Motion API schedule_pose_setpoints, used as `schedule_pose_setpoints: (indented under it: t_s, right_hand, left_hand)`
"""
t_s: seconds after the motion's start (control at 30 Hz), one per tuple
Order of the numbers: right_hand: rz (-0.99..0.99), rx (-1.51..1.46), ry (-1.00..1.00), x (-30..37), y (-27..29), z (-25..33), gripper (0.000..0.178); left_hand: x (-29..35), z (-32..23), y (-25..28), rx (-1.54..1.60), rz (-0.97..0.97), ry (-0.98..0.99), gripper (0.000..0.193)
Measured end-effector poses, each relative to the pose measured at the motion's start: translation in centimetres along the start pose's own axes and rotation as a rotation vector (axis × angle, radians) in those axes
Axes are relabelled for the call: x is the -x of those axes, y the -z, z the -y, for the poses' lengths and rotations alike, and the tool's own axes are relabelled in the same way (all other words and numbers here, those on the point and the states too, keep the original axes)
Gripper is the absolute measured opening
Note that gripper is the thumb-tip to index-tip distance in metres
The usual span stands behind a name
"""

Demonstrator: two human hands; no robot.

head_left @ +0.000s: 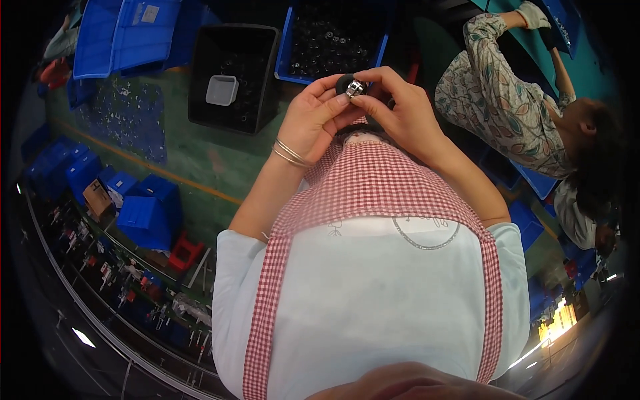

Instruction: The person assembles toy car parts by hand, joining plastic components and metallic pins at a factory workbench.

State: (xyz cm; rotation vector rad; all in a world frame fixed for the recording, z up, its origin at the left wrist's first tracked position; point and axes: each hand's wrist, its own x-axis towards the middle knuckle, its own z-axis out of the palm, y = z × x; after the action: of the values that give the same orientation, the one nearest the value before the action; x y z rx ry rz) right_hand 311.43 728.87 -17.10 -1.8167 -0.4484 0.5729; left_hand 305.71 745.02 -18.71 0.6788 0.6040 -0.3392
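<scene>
Between my two hands is a small black round part with a shiny metal fitting point(356, 88), held up at chest height. My left hand point(312, 119) is closed around its left side, thumb pressing near the metal. From the other side my right hand point(404, 110) pinches it with thumb and index finger. The fingers partly cover the part, so its exact kind is unclear. Just beyond my hands, a blue bin point(283, 50) holds many small dark round pieces.
Left of the blue bin stands a black bin point(200, 80) with a small white tray point(222, 90) inside. Stacked blue crates point(143, 33) rise at the far left. Another person point(490, 87) in a patterned sleeve works close on the right. A red stool point(185, 252) sits at the left.
</scene>
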Motion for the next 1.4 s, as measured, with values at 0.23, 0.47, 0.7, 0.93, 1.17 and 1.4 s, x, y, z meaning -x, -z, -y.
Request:
schedule_pose_setpoints:
  t_s: [0.23,0.47,0.7,0.93,1.17,1.4]
  right_hand:
    - [-0.004,0.041,0.013,0.2,-0.2,-0.7,0.026]
    - [0.0,-0.193,-0.064,1.0,-1.1,-1.8,0.034]
    - [0.28,-0.938,-0.382,-2.6,0.0,-1.8,0.039]
    - [0.262,-0.537,-0.31,-4.9,1.9,-0.8,0.032]
    - [0.069,-0.309,-0.146,-5.1,0.5,-0.8,0.022]
    - [0.036,-0.64,-0.154,-5.0,-1.4,-1.0,0.016]
  left_hand:
    - [0.2,0.7,-0.3,-0.239,-0.09,-0.212,0.029]
    - [1.4,2.6,0.4,-0.712,-0.055,-0.588,0.025]
    - [-1.5,0.7,0.9,-0.722,0.048,-0.679,0.029]
    - [-2.3,-2.2,-0.4,-0.733,-0.029,-0.498,0.031]
    - [-2.7,-1.5,-2.0,-0.43,-0.117,-0.399,0.028]
    - [-3.1,-0.1,-1.2,-0.407,-0.145,-0.703,0.02]
